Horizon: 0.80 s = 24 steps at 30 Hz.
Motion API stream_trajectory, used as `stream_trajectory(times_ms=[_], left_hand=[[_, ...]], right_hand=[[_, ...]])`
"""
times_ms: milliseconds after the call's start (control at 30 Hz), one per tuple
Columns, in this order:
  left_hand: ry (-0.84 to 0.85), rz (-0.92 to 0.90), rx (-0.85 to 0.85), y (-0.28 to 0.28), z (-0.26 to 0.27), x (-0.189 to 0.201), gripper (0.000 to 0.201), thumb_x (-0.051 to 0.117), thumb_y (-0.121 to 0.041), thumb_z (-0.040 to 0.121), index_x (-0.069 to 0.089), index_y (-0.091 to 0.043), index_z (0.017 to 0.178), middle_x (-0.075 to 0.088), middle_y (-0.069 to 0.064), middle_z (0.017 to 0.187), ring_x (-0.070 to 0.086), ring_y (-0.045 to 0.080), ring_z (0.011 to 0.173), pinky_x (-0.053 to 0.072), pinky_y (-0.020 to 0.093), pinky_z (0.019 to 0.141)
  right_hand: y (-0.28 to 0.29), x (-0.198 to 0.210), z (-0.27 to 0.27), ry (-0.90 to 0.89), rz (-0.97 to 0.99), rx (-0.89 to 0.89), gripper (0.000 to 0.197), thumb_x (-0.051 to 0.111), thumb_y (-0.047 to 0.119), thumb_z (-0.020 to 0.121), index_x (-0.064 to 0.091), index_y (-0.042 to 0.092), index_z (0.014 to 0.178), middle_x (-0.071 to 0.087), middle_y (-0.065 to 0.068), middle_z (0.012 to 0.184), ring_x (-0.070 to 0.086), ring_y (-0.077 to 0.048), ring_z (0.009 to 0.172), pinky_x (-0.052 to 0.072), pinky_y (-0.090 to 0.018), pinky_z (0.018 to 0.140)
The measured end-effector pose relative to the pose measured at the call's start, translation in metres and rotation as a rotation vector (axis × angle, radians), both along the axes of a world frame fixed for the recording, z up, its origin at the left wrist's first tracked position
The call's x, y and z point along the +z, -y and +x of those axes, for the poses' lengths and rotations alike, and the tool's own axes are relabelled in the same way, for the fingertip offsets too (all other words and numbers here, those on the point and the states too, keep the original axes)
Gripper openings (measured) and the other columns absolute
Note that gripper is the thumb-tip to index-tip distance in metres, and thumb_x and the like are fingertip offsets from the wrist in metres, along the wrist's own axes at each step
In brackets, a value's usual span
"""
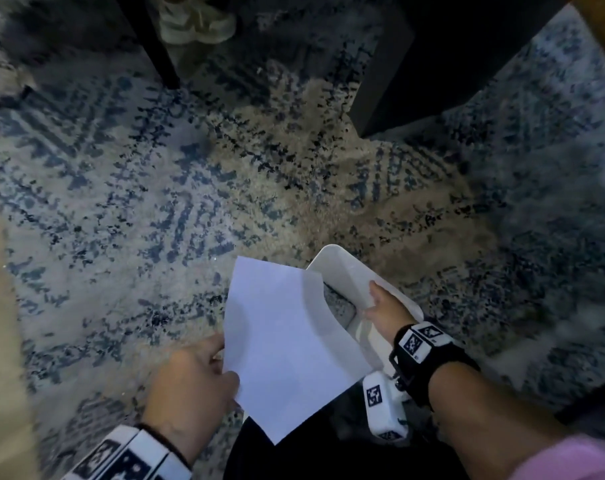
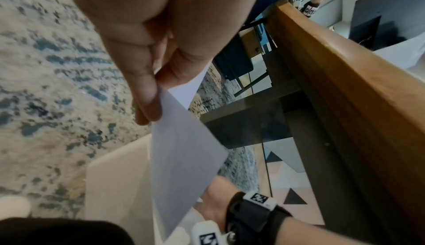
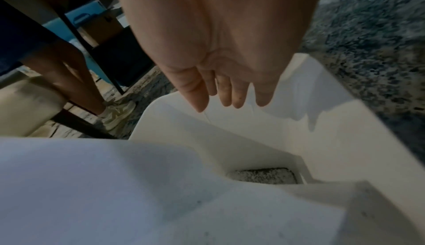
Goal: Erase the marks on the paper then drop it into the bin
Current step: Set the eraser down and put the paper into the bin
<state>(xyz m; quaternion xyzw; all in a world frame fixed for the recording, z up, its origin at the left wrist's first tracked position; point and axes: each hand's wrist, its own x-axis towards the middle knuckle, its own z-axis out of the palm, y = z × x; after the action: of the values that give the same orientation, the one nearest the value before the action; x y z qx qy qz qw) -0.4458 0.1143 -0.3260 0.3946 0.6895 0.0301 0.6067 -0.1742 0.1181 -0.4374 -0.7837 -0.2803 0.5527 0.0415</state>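
Observation:
A white sheet of paper hangs slanted over the mouth of a white bin on the carpet; no marks show on the side I see. My left hand pinches the sheet's left edge between thumb and fingers, with the paper dropping towards the bin. My right hand rests with straight fingers against the raised white lid, above the inner wall of the bin. The paper covers the near side of the opening.
A blue and beige patterned carpet covers the floor. A dark furniture block and a thin black leg stand ahead, with another person's shoe beyond. A wooden table edge runs on my right.

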Motion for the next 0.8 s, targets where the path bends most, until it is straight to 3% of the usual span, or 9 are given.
stream_trajectory(times_ms=[100, 167, 267, 333, 400, 533, 633, 700, 800], left_hand=[[0.023, 0.018, 0.054, 0.003, 0.014, 0.007, 0.048, 0.047, 0.011, 0.07, 0.064, -0.034, 0.076, 0.072, 0.024, 0.075, 0.061, 0.029, 0.057, 0.056, 0.038, 0.058], [0.049, 0.014, 0.072, 0.003, 0.023, 0.008, 0.053, 0.044, 0.015, 0.073, 0.063, -0.034, 0.08, 0.072, 0.024, 0.073, 0.057, 0.024, 0.054, 0.055, 0.031, 0.058], [0.044, 0.025, 0.061, 0.004, 0.032, 0.006, 0.049, 0.047, 0.014, 0.072, 0.066, -0.028, 0.088, 0.068, 0.017, 0.059, 0.057, 0.025, 0.053, 0.059, 0.044, 0.067], [0.049, 0.029, 0.063, 0.006, 0.035, 0.003, 0.044, 0.048, 0.015, 0.072, 0.067, -0.019, 0.092, 0.071, 0.015, 0.064, 0.059, 0.024, 0.052, 0.057, 0.044, 0.067], [0.072, 0.001, 0.085, 0.008, 0.036, 0.0, 0.041, 0.047, 0.016, 0.073, 0.066, -0.014, 0.091, 0.072, 0.016, 0.069, 0.061, 0.025, 0.058, 0.057, 0.047, 0.07], [0.096, -0.031, 0.11, 0.009, 0.035, 0.002, 0.043, 0.046, 0.015, 0.074, 0.067, -0.02, 0.086, 0.073, 0.01, 0.069, 0.064, 0.028, 0.065, 0.056, 0.05, 0.074], [0.134, -0.023, 0.134, 0.008, 0.039, 0.007, 0.043, 0.046, 0.016, 0.075, 0.066, -0.021, 0.077, 0.075, 0.012, 0.073, 0.066, 0.027, 0.068, 0.056, 0.049, 0.076], [0.167, -0.025, 0.189, 0.008, 0.042, 0.007, 0.043, 0.044, 0.019, 0.074, 0.067, -0.017, 0.077, 0.075, 0.011, 0.07, 0.066, 0.027, 0.066, 0.055, 0.047, 0.075], [0.18, -0.023, 0.237, 0.007, 0.036, 0.01, 0.044, 0.043, 0.02, 0.074, 0.067, -0.017, 0.074, 0.074, 0.007, 0.063, 0.064, 0.023, 0.062, 0.054, 0.035, 0.067]], right_hand=[[0.008, 0.022, -0.014, 0.009, 0.113, 0.079, 0.058, 0.044, 0.013, 0.097, 0.016, 0.014, 0.148, 0.017, -0.004, 0.156, 0.02, -0.021, 0.143, 0.023, -0.031, 0.111], [0.013, 0.042, -0.036, -0.023, 0.203, 0.201, 0.061, 0.044, 0.026, 0.097, 0.014, 0.016, 0.148, 0.011, 0.001, 0.157, 0.01, -0.015, 0.145, 0.013, -0.026, 0.114], [0.025, 0.069, -0.079, -0.255, 0.312, 0.381, 0.071, 0.031, 0.053, 0.09, 0.001, 0.024, 0.148, -0.006, 0.016, 0.151, -0.01, -0.004, 0.142, -0.004, -0.026, 0.115], [0.039, 0.073, -0.099, -0.382, 0.282, 0.58, 0.076, 0.016, 0.063, 0.082, -0.006, 0.029, 0.146, -0.012, 0.02, 0.15, -0.016, 0.002, 0.138, -0.011, -0.028, 0.114], [0.046, 0.058, -0.092, -0.361, 0.157, 0.605, 0.064, 0.018, 0.054, 0.092, -0.005, 0.031, 0.147, -0.011, 0.016, 0.154, -0.013, -0.001, 0.141, -0.01, -0.031, 0.115], [0.034, 0.028, -0.048, -0.005, -0.057, 0.45, 0.062, 0.024, 0.046, 0.097, 0.0, 0.021, 0.149, -0.01, 0.0, 0.158, -0.007, -0.016, 0.145, 0.0, -0.041, 0.119], [0.023, 0.042, -0.067, -0.206, 0.226, 0.409, 0.062, 0.028, 0.046, 0.097, -0.001, 0.028, 0.148, -0.01, 0.014, 0.154, -0.012, -0.005, 0.142, -0.004, -0.027, 0.115], [0.029, 0.04, -0.084, -0.39, 0.227, 0.389, 0.058, 0.029, 0.046, 0.096, 0.005, 0.033, 0.147, 0.0, 0.023, 0.15, -0.006, 0.002, 0.139, -0.002, -0.023, 0.115], [0.044, 0.004, -0.055, -0.146, -0.02, 0.4, 0.059, 0.032, 0.046, 0.096, 0.019, 0.019, 0.148, 0.019, 0.002, 0.155, 0.019, -0.019, 0.143, 0.016, -0.035, 0.117]])
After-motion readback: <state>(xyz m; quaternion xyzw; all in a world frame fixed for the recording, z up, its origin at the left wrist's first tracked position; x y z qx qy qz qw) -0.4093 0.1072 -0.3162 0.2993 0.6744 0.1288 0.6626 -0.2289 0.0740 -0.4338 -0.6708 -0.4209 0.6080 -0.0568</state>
